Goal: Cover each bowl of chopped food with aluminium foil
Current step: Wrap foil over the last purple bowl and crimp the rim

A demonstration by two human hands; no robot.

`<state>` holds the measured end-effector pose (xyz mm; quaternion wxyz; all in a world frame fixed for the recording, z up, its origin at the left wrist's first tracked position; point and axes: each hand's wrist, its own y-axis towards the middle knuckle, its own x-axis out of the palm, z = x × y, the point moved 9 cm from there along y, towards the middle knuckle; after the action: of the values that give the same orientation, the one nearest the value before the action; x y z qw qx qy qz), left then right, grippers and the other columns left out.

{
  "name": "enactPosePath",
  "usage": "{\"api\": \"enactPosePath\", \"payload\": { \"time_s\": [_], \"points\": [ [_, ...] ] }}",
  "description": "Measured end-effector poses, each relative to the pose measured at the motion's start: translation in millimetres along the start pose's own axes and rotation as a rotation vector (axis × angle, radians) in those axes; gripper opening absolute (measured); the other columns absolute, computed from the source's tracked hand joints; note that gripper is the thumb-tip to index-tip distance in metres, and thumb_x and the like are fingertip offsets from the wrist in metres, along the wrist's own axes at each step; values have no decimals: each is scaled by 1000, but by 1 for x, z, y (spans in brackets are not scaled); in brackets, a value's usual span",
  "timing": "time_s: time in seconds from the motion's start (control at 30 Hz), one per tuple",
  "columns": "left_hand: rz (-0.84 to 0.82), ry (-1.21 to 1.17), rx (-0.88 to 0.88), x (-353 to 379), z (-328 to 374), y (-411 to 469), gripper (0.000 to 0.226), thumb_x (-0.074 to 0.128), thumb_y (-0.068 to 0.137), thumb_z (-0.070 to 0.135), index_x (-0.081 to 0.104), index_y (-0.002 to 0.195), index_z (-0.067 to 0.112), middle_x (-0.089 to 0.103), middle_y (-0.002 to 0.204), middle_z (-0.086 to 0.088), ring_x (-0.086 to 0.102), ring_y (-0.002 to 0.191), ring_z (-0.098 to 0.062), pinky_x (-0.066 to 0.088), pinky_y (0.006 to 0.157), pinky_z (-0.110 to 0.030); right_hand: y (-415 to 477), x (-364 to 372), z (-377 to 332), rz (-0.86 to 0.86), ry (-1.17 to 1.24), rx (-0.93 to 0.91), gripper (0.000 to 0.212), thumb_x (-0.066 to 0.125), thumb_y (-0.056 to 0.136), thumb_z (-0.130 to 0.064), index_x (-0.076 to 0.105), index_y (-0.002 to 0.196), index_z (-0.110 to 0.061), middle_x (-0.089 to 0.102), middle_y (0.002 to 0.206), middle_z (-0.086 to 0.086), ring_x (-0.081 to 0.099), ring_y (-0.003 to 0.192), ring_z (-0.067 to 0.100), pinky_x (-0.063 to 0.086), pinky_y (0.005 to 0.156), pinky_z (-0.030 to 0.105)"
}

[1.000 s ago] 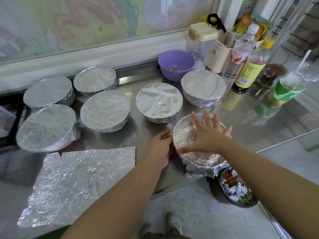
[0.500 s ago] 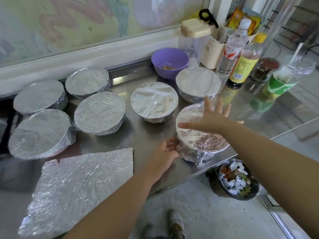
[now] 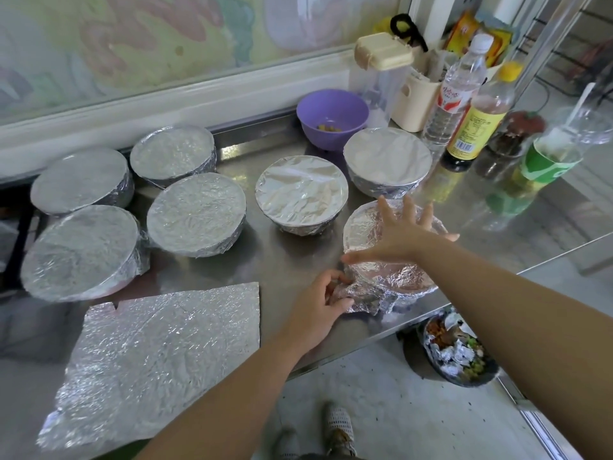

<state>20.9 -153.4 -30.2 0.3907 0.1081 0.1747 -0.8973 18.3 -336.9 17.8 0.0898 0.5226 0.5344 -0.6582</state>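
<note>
A foil-draped bowl (image 3: 394,277) stands near the steel counter's front edge. My right hand (image 3: 401,234) lies flat on top of it with fingers spread. My left hand (image 3: 320,302) pinches the loose crumpled foil at the bowl's lower left side. Several other bowls stand wrapped in foil behind and to the left, among them one at centre (image 3: 300,194), one at back right (image 3: 386,161) and a large one at far left (image 3: 81,250). A spare foil sheet (image 3: 159,353) lies flat at the front left. An uncovered purple bowl (image 3: 331,111) holds a few yellow bits.
Bottles (image 3: 476,124), a cream holder (image 3: 419,104), a lidded clear container (image 3: 381,74) and a green cup (image 3: 547,164) crowd the back right. The counter's front edge (image 3: 365,340) runs just below the bowl. A bin (image 3: 457,350) with foil scraps sits on the floor beneath.
My left hand went from resting against the bowl's side to pinching the loose foil there. My right hand stayed flat on top with fingers spread. The view shifted slightly.
</note>
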Motion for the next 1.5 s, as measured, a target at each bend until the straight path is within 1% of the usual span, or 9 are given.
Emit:
{"api": "enactPosePath", "payload": {
  "time_s": [0.23, 0.4, 0.53, 0.63, 0.8, 0.9, 1.23, 1.37, 1.5],
  "points": [
    [3, 241, 64, -21, 14, 17, 14, 69, 92, 25, 74, 105, 21, 64, 93, 5, 57, 78, -4, 36, 68, -9, -1, 1, 1, 8, 11, 15, 156, 59, 34, -103, -25, 152, -48, -38, 161, -1, -32, 147, 43, 1, 102, 88],
    [-79, 295, -79, -17, 12, 36, 17, 64, 96, 31, 70, 102, 17, 65, 84, 0, 60, 77, -11, 46, 73, -24, -2, 0, 0, 18, 24, 4, 162, 53, 23, -106, -24, 153, -48, -36, 162, -1, -29, 148, 43, 1, 103, 88],
    [-68, 1, -273, -10, -1, 37, 6, 62, 97, 29, 68, 94, 28, 68, 76, 5, 63, 70, -11, 51, 70, -31, -4, 0, 0, 29, 37, 6, 162, 51, 22, -108, -24, 153, -48, -37, 162, -1, -28, 149, 42, 1, 104, 87],
    [-14, -319, -395, 3, -4, 31, 13, 55, 101, 11, 62, 94, 18, 67, 81, -1, 64, 71, -8, 53, 68, -21, -5, 0, 1, 36, 37, 7, 159, 53, 27, -107, -23, 153, -47, -37, 162, -1, -27, 149, 43, 3, 105, 87],
    [251, -813, -572, 12, -15, 24, 23, 62, 95, 0, 53, 117, 2, 66, 101, -13, 66, 75, -14, 59, 69, -25, -5, 0, 2, 48, 42, 9, 157, 55, 30, -106, -23, 153, -47, -36, 162, -1, -26, 150, 43, 3, 105, 86],
    [274, -1037, -666, 22, -14, 15, 10, 64, 91, -6, 61, 98, 0, 69, 84, -10, 67, 74, -15, 60, 67, -23, -3, 1, 2, 52, 43, 10, 155, 58, 34, -105, -24, 153, -47, -36, 163, -1, -26, 150, 43, 3, 105, 86],
    [361, -1054, -626, 28, 1, 12, 18, 52, 100, -1, 68, 107, 4, 72, 101, -12, 68, 94, -21, 55, 85, -33, -1, 2, 2, 66, 54, 10, 157, 55, 32, -105, -23, 154, -46, -34, 163, 0, -26, 149, 44, 5, 104, 87],
    [290, -1011, -529, 24, 13, 10, 30, 40, 103, -4, 67, 113, 4, 72, 106, -12, 68, 96, -21, 57, 85, -31, -2, 2, 2, 74, 57, 17, 155, 55, 34, -105, -23, 154, -45, -33, 164, 1, -25, 150, 44, 5, 105, 86],
    [115, -1153, -501, 25, 19, 8, 39, 33, 99, 10, 61, 123, -4, 66, 126, -18, 59, 124, -31, 44, 110, -44, -1, 2, 2, 75, 61, 15, 158, 51, 29, -107, -23, 154, -44, -33, 164, 1, -23, 150, 45, 5, 105, 86]
  ]
}}
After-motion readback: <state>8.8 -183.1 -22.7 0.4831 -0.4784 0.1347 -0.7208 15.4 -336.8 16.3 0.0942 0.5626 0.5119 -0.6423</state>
